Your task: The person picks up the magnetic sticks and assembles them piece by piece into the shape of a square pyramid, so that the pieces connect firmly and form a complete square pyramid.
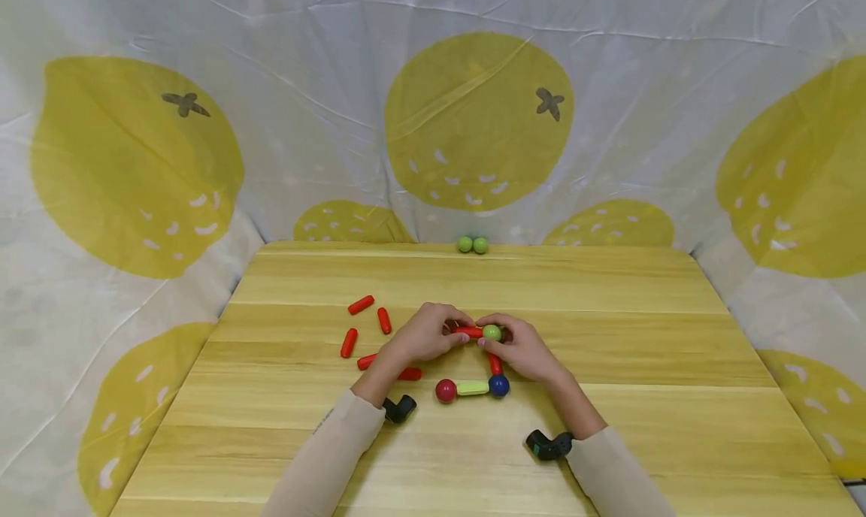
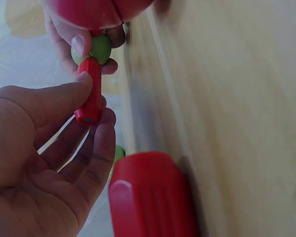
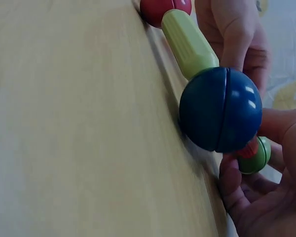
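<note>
Head view. Landmark: the blue ball [image 1: 498, 385], on the wooden table [image 1: 643, 337]. Straight beyond it, a short red rod [image 1: 495, 364] runs from it up to a green ball [image 1: 492, 333]. Left of the blue ball and touching it, a yellow-green rod [image 1: 472, 388] leads to a red ball [image 1: 446, 391]. Left hand [image 1: 428, 333], beyond and left of the blue ball, partly closed, pinches a second red rod [image 1: 468, 331] pointing at the green ball. Right hand [image 1: 524, 348], beyond and slightly right of the blue ball, holds the green ball between thumb and fingers. Five loose red rods [image 1: 348, 343] lie well left of the blue ball, two of them partly behind the left forearm. Two more green balls [image 1: 464, 244] sit side by side far beyond it, at the table's back edge. Lemon-print cloth [image 1: 479, 122] behind.

Left wrist view. Left thumb and fingertips pinch the second red rod; remaining fingers bent loosely. Rod's far end meets the green ball, with the right thumb laid over that ball.

Right wrist view. Blue ball large in front, a groove round it. Yellow-green rod extends from it to the red ball. Right hand, half-closed, has its fingers about the green ball, just behind the blue ball.
</note>
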Demonstrator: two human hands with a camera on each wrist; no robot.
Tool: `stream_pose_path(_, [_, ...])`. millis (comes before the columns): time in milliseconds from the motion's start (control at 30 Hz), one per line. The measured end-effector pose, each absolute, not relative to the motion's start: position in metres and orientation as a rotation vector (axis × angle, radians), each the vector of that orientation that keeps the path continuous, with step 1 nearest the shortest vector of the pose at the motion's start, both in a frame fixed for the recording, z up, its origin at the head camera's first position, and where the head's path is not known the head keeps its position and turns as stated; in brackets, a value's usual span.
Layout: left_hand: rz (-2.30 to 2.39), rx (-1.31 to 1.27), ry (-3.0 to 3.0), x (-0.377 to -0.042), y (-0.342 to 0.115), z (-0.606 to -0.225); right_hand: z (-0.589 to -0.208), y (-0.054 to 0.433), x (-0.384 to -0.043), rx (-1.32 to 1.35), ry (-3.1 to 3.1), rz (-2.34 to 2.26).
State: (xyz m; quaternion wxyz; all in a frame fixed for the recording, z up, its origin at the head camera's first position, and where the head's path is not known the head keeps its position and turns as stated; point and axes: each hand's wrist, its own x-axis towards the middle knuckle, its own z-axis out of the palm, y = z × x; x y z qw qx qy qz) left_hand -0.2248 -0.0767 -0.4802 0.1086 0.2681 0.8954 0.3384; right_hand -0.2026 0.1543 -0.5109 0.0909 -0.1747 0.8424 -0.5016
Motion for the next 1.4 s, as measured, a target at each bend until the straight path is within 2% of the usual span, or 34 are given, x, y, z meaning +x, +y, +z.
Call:
stream_pose_path(400, [1.042, 0.794, 2.626, -0.224, -0.076, -0.480, -0.519, 0.153, -0.205, -0.449, 2.570, -1.505])
stream_pose_path(700, [1.095, 0.677, 2.621, -0.230, -0.082, -0.475, -0.519, 0.158, -0.208, -0.408, 2.592, -1.511])
stream_pose_path(1033, [1.096, 0.714, 2.781, -0.289, -0.078, -0.457, -0.521, 0.162, -0.207, -0.362, 2.574, -1.526])
stream_pose_path(1400, [0.833, 0.753, 2.848, -0.353, -0.083, -0.465, -0.526, 0.167, -0.207, -0.361, 2.501, -1.586])
